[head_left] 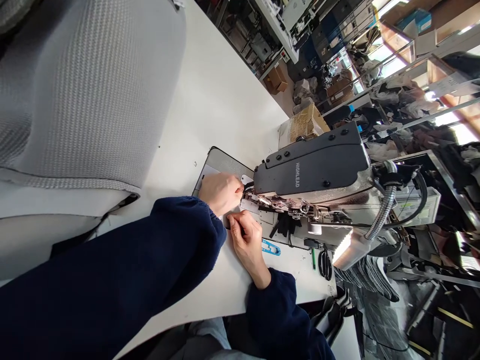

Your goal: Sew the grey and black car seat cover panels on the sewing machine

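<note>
My left hand [221, 193] is closed, its fingers curled beside the needle end of a dark grey sewing machine [311, 165] marked HIGHLEAD. What those fingers hold, if anything, is hidden behind them. Just below, my right hand [246, 239] is closed with thumb and forefinger pinched together at the edge of the machine's bed plate [227, 162]. A small dark bit shows by the pinch, too little to name. Close to the right wrist lies a blue flat tool with cut-out slots [270, 247] on the white table [210, 295].
A large grey textured fabric piece [101, 95] covers the table's left side. Behind the machine stands a cardboard box [303, 122]. A lit lamp [350, 248] on a flexible metal arm hangs at right, near a green pen-like stick [313, 258] and stacked curved dark pieces [369, 275].
</note>
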`<state>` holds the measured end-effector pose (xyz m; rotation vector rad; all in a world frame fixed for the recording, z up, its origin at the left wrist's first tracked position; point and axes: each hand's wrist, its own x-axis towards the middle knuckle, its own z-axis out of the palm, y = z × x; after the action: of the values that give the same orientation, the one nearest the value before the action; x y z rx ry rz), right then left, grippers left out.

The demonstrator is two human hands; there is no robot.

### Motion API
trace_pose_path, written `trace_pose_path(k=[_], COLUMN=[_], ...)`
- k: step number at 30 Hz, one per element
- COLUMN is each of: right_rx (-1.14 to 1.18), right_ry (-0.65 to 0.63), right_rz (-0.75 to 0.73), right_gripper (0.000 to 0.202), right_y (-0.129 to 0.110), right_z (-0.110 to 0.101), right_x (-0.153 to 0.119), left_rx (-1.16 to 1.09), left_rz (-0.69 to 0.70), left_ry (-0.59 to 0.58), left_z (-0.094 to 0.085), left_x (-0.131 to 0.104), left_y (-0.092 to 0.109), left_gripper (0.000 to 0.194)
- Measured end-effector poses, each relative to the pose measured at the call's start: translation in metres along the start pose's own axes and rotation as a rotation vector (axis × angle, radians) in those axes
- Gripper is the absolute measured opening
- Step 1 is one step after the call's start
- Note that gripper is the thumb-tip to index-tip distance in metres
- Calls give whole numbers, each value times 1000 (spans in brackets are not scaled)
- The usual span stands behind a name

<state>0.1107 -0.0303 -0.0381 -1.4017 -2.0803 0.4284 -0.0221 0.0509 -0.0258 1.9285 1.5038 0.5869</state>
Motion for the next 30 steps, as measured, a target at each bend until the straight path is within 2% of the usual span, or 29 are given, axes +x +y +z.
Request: trace_pose_path(k=[9,20,30], right_rx=[-28,-53,-34], right_ry=[-6,12,-9], right_rz=[13,-42,8], right_gripper=[25,22,23], right_y=[1,-3,-2], right_z=[0,-1,-1], right_x=[-1,2,0], left_rx=[48,57,36], left_rz=[5,1,-14], left_ry=[-17,-39,-47], left_z=[-1,-1,-6], left_x=[-1,0,0], left_y=[2,2,4], left_gripper=[28,28,30])
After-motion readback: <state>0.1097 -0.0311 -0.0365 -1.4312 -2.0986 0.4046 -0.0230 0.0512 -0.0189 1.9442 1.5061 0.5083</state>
